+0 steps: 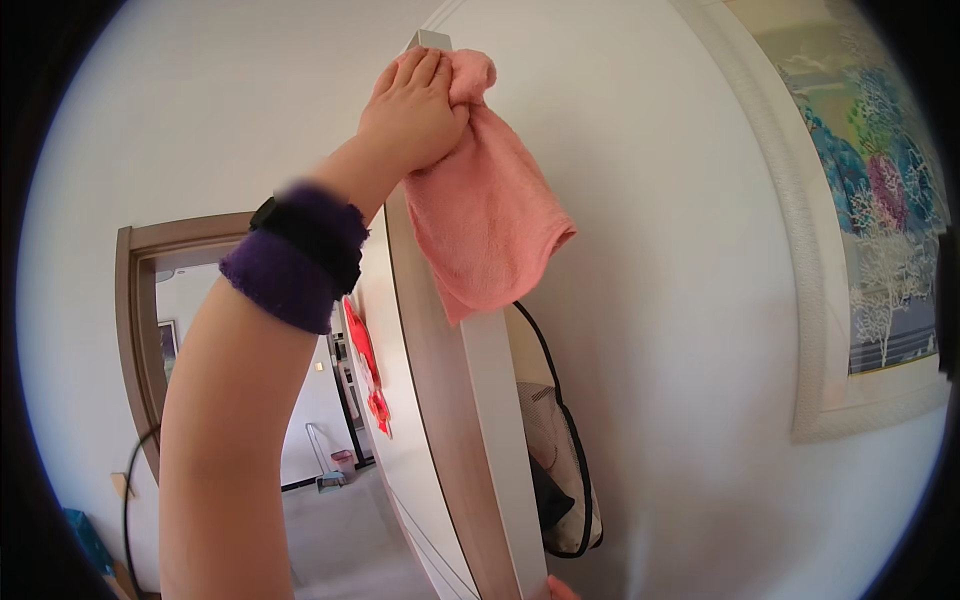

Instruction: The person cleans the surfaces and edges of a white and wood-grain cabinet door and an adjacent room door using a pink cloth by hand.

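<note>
White walls (650, 300) make most of the room around us. Upright in the middle stands a tall panel (495, 430), with a pale edge and a wood-coloured strip. Far on the left we see a brown door frame (135, 330); on the right wall hangs a framed picture (880, 200) of trees. Our pink cloth (490, 210) is near the top of the panel, where our left hand (412, 110) holds it, fingers close together, and its loose part hangs down. Behind the panel, to the right, is a mesh bag (540, 405) with black rim. We wear a purple cuff (272, 272). On the panel's left face hangs a red ornament (362, 345), its marks too small to read. Of our right hand (562, 588), only a bit shows below; its grip we cannot tell.
</note>
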Tool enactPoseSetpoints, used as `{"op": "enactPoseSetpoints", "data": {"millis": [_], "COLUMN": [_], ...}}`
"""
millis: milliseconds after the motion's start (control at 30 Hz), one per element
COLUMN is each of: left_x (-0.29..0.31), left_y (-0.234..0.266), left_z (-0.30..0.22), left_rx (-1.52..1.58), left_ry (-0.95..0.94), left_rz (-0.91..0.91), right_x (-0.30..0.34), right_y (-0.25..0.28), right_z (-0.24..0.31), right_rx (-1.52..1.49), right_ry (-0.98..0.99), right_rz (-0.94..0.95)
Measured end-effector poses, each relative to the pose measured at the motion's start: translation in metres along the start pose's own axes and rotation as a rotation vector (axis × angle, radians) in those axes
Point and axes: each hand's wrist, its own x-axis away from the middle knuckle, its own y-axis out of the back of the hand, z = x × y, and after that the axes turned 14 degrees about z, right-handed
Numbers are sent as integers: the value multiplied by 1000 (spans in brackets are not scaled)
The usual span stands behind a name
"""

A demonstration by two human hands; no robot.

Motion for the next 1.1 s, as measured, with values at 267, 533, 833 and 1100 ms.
{"op": "enactPoseSetpoints", "data": {"millis": [267, 533, 833, 1100], "left_x": [137, 351, 477, 392], "left_y": [30, 72, 90, 68], "left_z": [-85, -219, -305, -257], "left_rx": [389, 550, 334, 656], "left_ry": [-172, -300, -720, -124], "left_rz": [68, 475, 668, 558], "right_x": [3, 9, 57, 3], "right_y": [-2, 17, 22, 28], "right_z": [-6, 6, 0, 14], "right_rx": [-270, -751, -39, 83], "right_ry": [-56, -175, -378, -263], "right_rz": [-50, -224, -142, -231]}}
